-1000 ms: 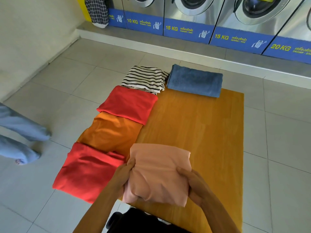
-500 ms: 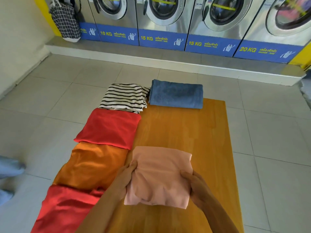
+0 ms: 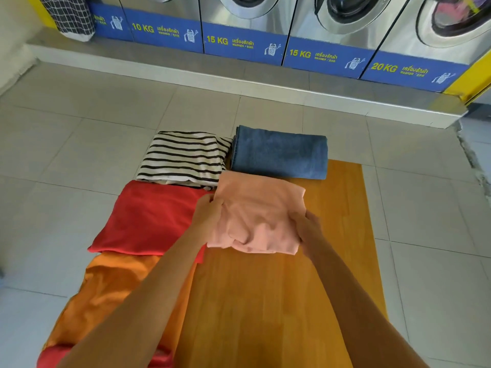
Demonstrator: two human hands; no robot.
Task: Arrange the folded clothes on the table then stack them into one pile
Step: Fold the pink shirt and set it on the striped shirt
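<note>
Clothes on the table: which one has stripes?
The black-and-white striped top at the far left corner, beside the blue folded cloth. The others are plain: red, orange and peach.

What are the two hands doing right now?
Left hand: grips the left edge of the folded pink cloth.
Right hand: grips its right edge.

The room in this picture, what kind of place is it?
Most likely a self-service laundromat: a row of front-loading washing machines carries blue capacity labels reading 10, 15 and 20 KG, and folded clothes lie on a wooden table.
</note>
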